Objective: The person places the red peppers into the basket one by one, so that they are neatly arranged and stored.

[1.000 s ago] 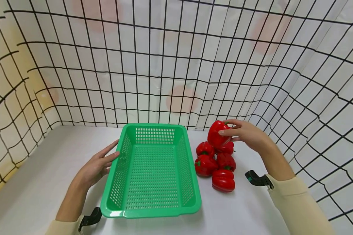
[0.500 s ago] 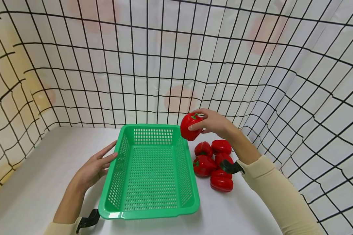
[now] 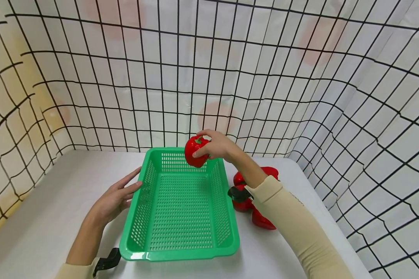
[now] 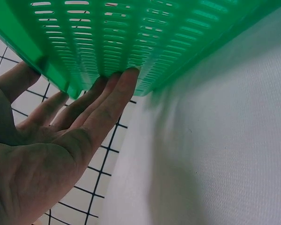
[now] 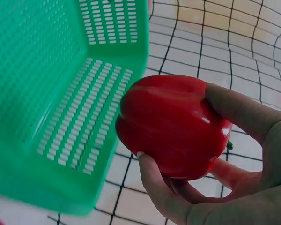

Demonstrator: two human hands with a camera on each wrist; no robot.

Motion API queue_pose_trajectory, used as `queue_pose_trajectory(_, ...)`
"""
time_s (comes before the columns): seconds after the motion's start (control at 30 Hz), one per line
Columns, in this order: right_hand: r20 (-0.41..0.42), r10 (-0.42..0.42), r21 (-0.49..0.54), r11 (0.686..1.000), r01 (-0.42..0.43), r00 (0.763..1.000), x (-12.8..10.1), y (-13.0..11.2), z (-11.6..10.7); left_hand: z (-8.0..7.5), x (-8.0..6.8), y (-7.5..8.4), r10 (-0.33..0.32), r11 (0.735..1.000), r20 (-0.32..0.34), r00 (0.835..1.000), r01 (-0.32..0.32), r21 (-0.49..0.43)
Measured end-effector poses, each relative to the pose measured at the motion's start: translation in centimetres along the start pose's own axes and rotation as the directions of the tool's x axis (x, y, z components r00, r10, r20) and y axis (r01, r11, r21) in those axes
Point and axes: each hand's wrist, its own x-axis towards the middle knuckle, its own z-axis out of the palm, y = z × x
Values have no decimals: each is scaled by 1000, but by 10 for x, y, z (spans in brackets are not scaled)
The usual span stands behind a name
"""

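Note:
A green perforated plastic basket (image 3: 181, 211) stands on the white table with nothing in it. My right hand (image 3: 217, 145) holds a red bell pepper (image 3: 194, 152) above the basket's far end, its green stem showing. In the right wrist view, thumb and fingers grip the pepper (image 5: 171, 126) from opposite sides, beside the basket wall. My left hand (image 3: 112, 200) rests against the basket's left side, fingers fairly straight. From the left wrist, fingertips touch the slotted outer wall (image 4: 117, 42), with the thumb up by the rim.
Several more red bell peppers (image 3: 263, 220) lie in a cluster on the table right of the basket, partly hidden by my right forearm. A black-lined white sheet (image 3: 181, 97) closes off the back and sides. Black wrist straps (image 3: 108, 260) hang at both cuffs.
My right hand has carried the bell pepper leftward, from above the cluster to over the basket's far end. The left hand stays at the basket's side.

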Motion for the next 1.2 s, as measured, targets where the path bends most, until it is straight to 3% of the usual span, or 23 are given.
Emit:
queue_pose_trajectory(0.3,-25,29,81,996,-27,999,23,1,33,1,-2,1,10,1000,1,1000,-10,25)
queue_pose_trajectory(0.6,-24,-12,196,980,17,1000,41,9,66,0,-1,1,10,1000,5,1000,-11,26)
queue_pose_trajectory(0.83,-37,-36,202,978,42,999,50,8,90,-2,-1,1,6,1000,8,1000,-6,20)
queue_pose_trajectory(1.2,-28,32,181,983,-27,999,58,13,111,-1,-3,1,-6,1000,4,1000,6,21)
